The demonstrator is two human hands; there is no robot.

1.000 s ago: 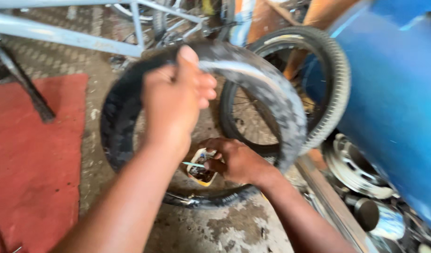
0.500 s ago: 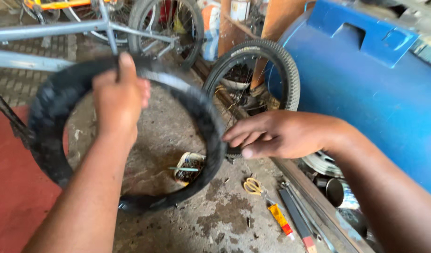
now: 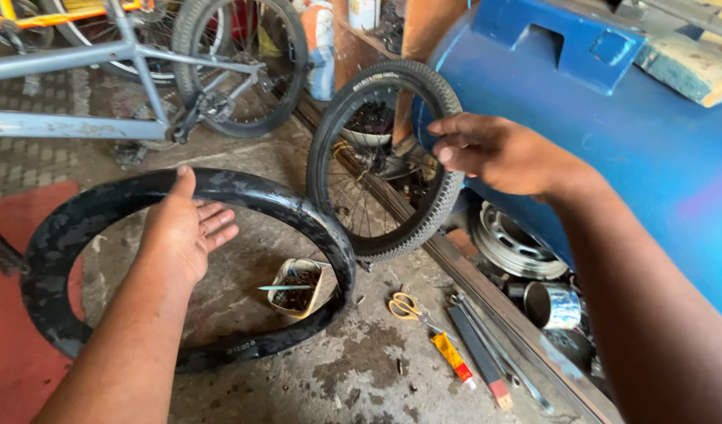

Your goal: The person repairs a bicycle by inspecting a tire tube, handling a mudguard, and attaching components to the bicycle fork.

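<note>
Large black rubber tyre, dusty and mottled grey, standing tilted on the stained concrete floor at lower left of the frame. Left hand open, fingers spread, palm against the tyre's upper rim, thumb over the top. Right hand empty, fingers loosely curled, at upper right before the spoked bicycle wheel with knobbly black tyre. Inside the tyre ring, 1 small cream tub of dark bits with a thin blade across it. Yellow-handled scissors at lower centre; 1 shiny metal can at lower right beside the big blue drum.
</note>
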